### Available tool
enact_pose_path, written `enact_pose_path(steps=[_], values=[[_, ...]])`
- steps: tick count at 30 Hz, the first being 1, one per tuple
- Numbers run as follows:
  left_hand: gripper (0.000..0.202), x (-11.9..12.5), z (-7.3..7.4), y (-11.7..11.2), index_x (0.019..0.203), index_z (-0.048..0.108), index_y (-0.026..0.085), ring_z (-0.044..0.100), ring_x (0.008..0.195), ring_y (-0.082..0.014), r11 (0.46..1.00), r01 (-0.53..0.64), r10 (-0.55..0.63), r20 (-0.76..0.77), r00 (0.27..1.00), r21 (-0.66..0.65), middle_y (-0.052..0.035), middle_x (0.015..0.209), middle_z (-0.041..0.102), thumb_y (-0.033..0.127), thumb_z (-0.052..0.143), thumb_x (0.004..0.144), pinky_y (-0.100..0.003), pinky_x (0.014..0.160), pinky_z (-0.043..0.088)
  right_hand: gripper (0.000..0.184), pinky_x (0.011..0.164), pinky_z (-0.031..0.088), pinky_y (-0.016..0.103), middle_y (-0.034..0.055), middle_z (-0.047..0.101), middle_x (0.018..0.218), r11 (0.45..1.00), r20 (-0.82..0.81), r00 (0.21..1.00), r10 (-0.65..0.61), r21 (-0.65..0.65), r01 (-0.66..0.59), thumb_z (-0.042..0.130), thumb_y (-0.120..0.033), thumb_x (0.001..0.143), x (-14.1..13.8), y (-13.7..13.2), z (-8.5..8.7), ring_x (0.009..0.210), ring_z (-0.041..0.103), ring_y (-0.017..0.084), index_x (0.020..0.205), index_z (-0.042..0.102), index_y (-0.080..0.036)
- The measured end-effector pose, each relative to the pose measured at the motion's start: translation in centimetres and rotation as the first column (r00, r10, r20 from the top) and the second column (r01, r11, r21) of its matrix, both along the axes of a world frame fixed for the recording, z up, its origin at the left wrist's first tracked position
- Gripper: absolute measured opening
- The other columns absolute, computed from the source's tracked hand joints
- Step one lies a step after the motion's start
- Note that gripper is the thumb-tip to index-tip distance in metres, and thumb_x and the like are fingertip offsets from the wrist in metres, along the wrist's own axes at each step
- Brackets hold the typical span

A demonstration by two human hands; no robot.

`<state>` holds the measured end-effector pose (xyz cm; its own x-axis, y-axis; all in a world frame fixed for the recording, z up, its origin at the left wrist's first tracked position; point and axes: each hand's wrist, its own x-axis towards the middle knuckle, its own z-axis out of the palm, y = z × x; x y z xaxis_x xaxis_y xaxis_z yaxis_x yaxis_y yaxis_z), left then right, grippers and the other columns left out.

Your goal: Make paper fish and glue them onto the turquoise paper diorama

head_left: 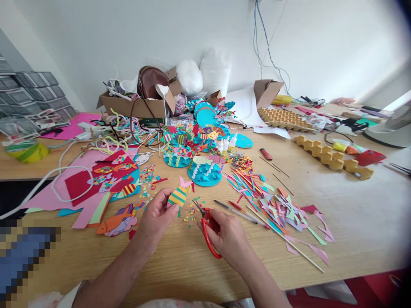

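Observation:
Between the thumb and fingers of my left hand [159,214] is a striped paper fish [177,196], yellow with green bands and a pink tail. My right hand [224,229] grips red-handled scissors [208,239], whose blades point up and left, a short gap away from the fish. Small paper snippets [192,212] lie on the wood under the blades. To the left of my left hand, orange and purple paper fish cutouts [112,222] rest in a pile. Just beyond my hands stands a blue round base [205,175] with paper fish on it.
Pens [236,209], a long wooden stick [305,256] and paper strips [285,209] lie to the right. Egg carton pieces [330,156] are farther right. Pink paper sheets [58,188] spread on the left. A cardboard box [125,105] stands by the wall.

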<state>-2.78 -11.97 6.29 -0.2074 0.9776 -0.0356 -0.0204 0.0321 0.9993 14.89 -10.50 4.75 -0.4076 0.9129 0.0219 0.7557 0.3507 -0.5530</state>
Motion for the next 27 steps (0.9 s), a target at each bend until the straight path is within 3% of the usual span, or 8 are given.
enact_pose_path(steps=[7, 12, 19, 27], values=[[0.024, -0.1, -0.1, 0.0, 0.088, 0.058, 0.018, 0.049, 0.063, -0.0109, 1.0, 0.012, -0.011, 0.04, 0.999, -0.025, 0.0019, 0.072, 0.057, 0.026, 0.062, 0.066, -0.023, 0.06, 0.044, 0.018, 0.05, 0.023, 0.024, 0.0025, 0.058, 0.058, 1.0, 0.103, 0.995, -0.004, -0.01, 0.005, 0.046, -0.027, 0.078, 0.5, 0.0, -0.1, 0.052, 0.047, 0.013, 0.069, 0.057, -0.017], [0.026, -1.3, -0.3, -0.1, 0.092, 0.059, 0.019, 0.049, 0.058, -0.0101, 0.998, 0.042, -0.042, -0.006, 0.999, -0.053, 0.0037, 0.065, 0.054, 0.027, 0.062, 0.068, -0.023, 0.059, 0.043, 0.015, 0.051, 0.024, 0.025, 0.0049, 0.064, 0.066, 0.994, 0.236, 0.97, -0.051, -0.077, 0.071, 0.046, -0.023, 0.077, 2.9, -0.4, -0.3, 0.057, 0.053, 0.015, 0.072, 0.059, -0.018], [0.028, -3.1, -1.2, -0.1, 0.094, 0.061, 0.019, 0.05, 0.059, -0.0109, 0.992, 0.061, -0.068, -0.062, 0.996, -0.11, 0.0039, 0.065, 0.054, 0.027, 0.062, 0.067, -0.023, 0.06, 0.043, 0.013, 0.053, 0.027, 0.026, 0.0085, 0.068, 0.078, 0.952, 0.426, 0.896, -0.121, -0.205, 0.226, 0.047, -0.024, 0.077, 7.5, -1.8, -0.9, 0.069, 0.06, 0.021, 0.076, 0.059, -0.018], [0.03, -3.3, -2.0, 0.3, 0.096, 0.06, 0.02, 0.05, 0.062, -0.0117, 0.985, 0.103, -0.116, -0.09, 0.989, -0.135, 0.0027, 0.069, 0.055, 0.027, 0.062, 0.067, -0.023, 0.062, 0.042, 0.017, 0.05, 0.026, 0.027, 0.0132, 0.069, 0.081, 0.932, 0.592, 0.792, -0.152, -0.181, 0.314, 0.048, -0.023, 0.077, 8.8, -1.9, -0.2, 0.07, 0.063, 0.025, 0.083, 0.063, -0.017]])
